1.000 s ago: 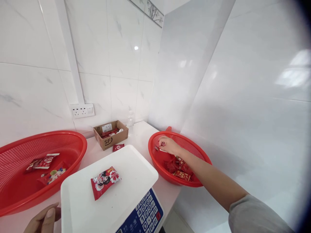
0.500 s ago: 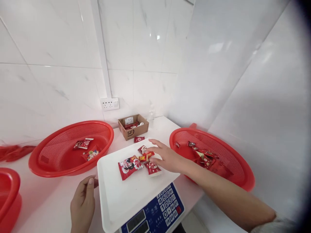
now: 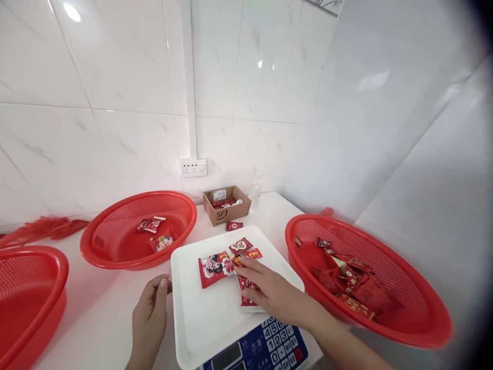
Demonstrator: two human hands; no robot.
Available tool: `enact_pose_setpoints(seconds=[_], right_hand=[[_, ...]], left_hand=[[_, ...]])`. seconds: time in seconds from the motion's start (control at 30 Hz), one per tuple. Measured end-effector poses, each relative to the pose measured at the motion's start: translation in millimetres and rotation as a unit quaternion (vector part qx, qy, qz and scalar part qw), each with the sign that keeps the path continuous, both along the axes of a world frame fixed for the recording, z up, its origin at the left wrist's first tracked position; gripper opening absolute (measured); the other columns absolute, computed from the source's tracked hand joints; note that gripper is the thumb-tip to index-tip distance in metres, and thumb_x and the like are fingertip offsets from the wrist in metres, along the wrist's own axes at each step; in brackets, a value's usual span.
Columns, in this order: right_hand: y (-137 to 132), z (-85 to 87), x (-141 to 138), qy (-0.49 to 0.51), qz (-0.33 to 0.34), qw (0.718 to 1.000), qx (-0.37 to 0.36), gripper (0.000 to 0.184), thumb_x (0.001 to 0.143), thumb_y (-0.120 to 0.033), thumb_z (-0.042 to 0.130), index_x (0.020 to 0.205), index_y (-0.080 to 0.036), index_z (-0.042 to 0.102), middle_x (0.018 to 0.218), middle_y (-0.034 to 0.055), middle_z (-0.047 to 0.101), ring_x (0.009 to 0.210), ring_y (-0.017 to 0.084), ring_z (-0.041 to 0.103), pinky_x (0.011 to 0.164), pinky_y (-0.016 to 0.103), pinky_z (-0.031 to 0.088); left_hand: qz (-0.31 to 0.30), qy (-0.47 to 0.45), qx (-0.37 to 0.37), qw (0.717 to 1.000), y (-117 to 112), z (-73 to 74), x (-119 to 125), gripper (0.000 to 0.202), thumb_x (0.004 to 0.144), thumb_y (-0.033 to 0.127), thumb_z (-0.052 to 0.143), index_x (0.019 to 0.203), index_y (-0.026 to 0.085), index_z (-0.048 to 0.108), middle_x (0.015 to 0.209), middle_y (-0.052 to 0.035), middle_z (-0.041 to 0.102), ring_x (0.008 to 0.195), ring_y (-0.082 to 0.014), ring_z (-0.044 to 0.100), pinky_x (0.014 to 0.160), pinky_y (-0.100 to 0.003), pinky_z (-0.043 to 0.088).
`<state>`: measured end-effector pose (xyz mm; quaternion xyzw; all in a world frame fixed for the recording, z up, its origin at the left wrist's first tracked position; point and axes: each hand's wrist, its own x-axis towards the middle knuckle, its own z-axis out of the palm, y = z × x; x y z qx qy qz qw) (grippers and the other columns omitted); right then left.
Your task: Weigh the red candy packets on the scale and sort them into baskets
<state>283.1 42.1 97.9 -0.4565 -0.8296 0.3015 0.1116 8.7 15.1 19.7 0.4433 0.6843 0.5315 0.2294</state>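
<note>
My right hand [image 3: 271, 290] reaches over the white tray [image 3: 200, 329] of a digital scale, its fingers stretched and apart. Beneath those fingers lies a red-and-white snack packet [image 3: 246, 298], partly covered. Just beyond are a dark red packet with white lettering [image 3: 241, 246] and a small red-and-yellow packet [image 3: 253, 253]. A larger red packet with a cartoon picture [image 3: 215, 267] lies left of the fingertips. Beside the tray's left edge, my left hand [image 3: 149, 316] is closed, thumb pressed to the bent fingers; what it holds, if anything, is hidden.
Red plastic baskets stand around: one with a few packets [image 3: 90, 252] behind left, one at the near left [image 3: 57, 308], and one with several red packets [image 3: 431, 329] at right. A cardboard box [image 3: 231, 213] and a small red packet [image 3: 234, 226] lie behind the scale.
My right hand has come down and nearer, onto the packets, and the red-and-white one has turned. My left hand keeps its closed shape beside the tray. The view has shifted left.
</note>
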Motion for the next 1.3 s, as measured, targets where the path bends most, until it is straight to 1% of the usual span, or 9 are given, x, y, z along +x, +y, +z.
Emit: enact_pose_setpoints(seconds=[0.2,0.47,0.6,0.67,0.73,0.87,0.93,1.1,1.3], right_hand=[[2,-3.3,-1,0.033,-0.035,0.999,0.007,0.055,0.088,-0.050,0.042,0.136,-0.025,0.041,0.147,0.0028,0.031,0.136,0.023,0.023,0.111,0.041,0.021],[-5,0.3,-10,0.050,0.017,0.999,0.003,0.052,0.087,-0.047,0.045,0.134,-0.023,0.046,0.142,0.0044,0.040,0.134,0.022,0.029,0.109,0.040,0.025],[8,-6.3,-2,0.016,-0.061,0.996,0.059,0.051,0.089,-0.042,0.043,0.133,-0.018,0.046,0.144,0.0072,0.038,0.135,0.024,0.025,0.111,0.042,0.021],[14,-9.5,3,-0.016,-0.101,0.992,0.068,0.051,0.088,-0.039,0.043,0.133,-0.015,0.045,0.143,0.0098,0.038,0.136,0.025,0.023,0.111,0.043,0.020],[16,-10.3,6,-0.020,-0.111,0.992,0.062,0.050,0.088,-0.038,0.044,0.132,-0.015,0.047,0.141,0.0102,0.041,0.134,0.025,0.028,0.110,0.042,0.023],[9,-4.9,6,0.028,-0.079,0.995,0.054,0.045,0.089,-0.046,0.040,0.124,-0.021,0.054,0.135,0.0095,0.047,0.126,0.024,0.041,0.105,0.041,0.032],[5,-2.2,2,0.039,-0.063,0.996,0.050,0.047,0.089,-0.048,0.040,0.125,-0.022,0.053,0.136,0.0085,0.046,0.128,0.025,0.038,0.106,0.042,0.030],[2,-0.5,-16,0.011,-0.017,0.999,0.040,0.056,0.086,-0.049,0.046,0.135,-0.022,0.044,0.145,0.0063,0.036,0.137,0.026,0.019,0.111,0.046,0.019],[-6,7.4,-26,0.002,0.032,0.999,0.007,0.051,0.087,-0.049,0.045,0.130,-0.023,0.051,0.137,0.0051,0.047,0.136,0.028,0.023,0.110,0.047,0.018]], left_hand=[[0.007,0.017,0.005,1.000,-1,2.8,-2,0.042,0.077,0.058,0.041,0.089,0.022,0.059,0.083,-0.0038,0.065,0.083,-0.0235,0.061,0.076,-0.035,0.049],[0.005,0.008,-0.001,1.000,0,2.3,0,0.041,0.077,0.058,0.041,0.089,0.022,0.058,0.083,-0.0035,0.065,0.083,-0.0234,0.061,0.077,-0.035,0.048],[0.005,-0.002,-0.004,1.000,-1,3.8,0,0.041,0.077,0.058,0.041,0.089,0.023,0.058,0.084,-0.0026,0.065,0.083,-0.0223,0.061,0.079,-0.035,0.048],[0.005,0.001,-0.001,1.000,-1,4.6,0,0.041,0.077,0.058,0.041,0.089,0.023,0.058,0.084,-0.0027,0.065,0.082,-0.0223,0.061,0.079,-0.035,0.048],[0.006,0.006,0.004,1.000,-2,5.2,0,0.040,0.077,0.058,0.042,0.088,0.022,0.058,0.082,-0.0029,0.065,0.082,-0.0227,0.061,0.078,-0.035,0.048],[0.008,0.010,0.013,1.000,-3,6.5,1,0.040,0.077,0.057,0.042,0.088,0.022,0.059,0.082,-0.0036,0.065,0.080,-0.0229,0.062,0.077,-0.035,0.049],[0.012,0.008,0.018,1.000,-3,7.4,1,0.041,0.076,0.057,0.043,0.088,0.021,0.059,0.081,-0.0040,0.065,0.078,-0.0229,0.062,0.076,-0.035,0.049],[0.009,0.004,0.027,1.000,-3,7.9,2,0.041,0.076,0.057,0.044,0.086,0.021,0.059,0.078,-0.0039,0.065,0.076,-0.0232,0.063,0.072,-0.034,0.050],[0.008,0.003,0.023,1.000,-2,6.8,1,0.040,0.077,0.057,0.043,0.087,0.021,0.059,0.081,-0.0037,0.065,0.079,-0.0227,0.062,0.074,-0.034,0.050]])
